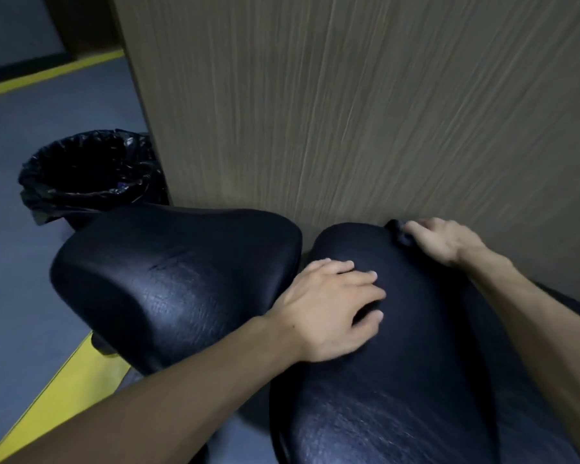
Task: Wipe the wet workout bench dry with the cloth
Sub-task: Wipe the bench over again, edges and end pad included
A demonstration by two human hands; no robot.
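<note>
Black textured vinyl, two pads: the workout bench (399,346) fills the lower middle w/ its long pad, and the seat pad (168,279) sits at 9 o'clock of it across a narrow gap. The cloth (399,234), dark and bunched small, sits at 12 o'clock on the long pad's far end, touching the panel side. Right hand (446,239) holds it, fingers curled round the wad. Left hand (335,306) rests on the pad near the gap w/ fingers spread loosely, holding nothing, prob. bracing.

Handling, as a guess: cloth is light, soft, goes where it's pushed; best kept wadded under the palm. Vinyl looks slick and firm, padded under; wetness can't be made out here, too dim and blurred.

Edges: wood-grain panel (365,112) stands right at 12 o'clock, so no room beyond the far end. Room runs toward 6 o'clock down the pad. Bin (91,175) w/ black liner at 10 o'clock, clear of the bench. Yellow floor stripe (57,390) at 8 o'clock.
</note>
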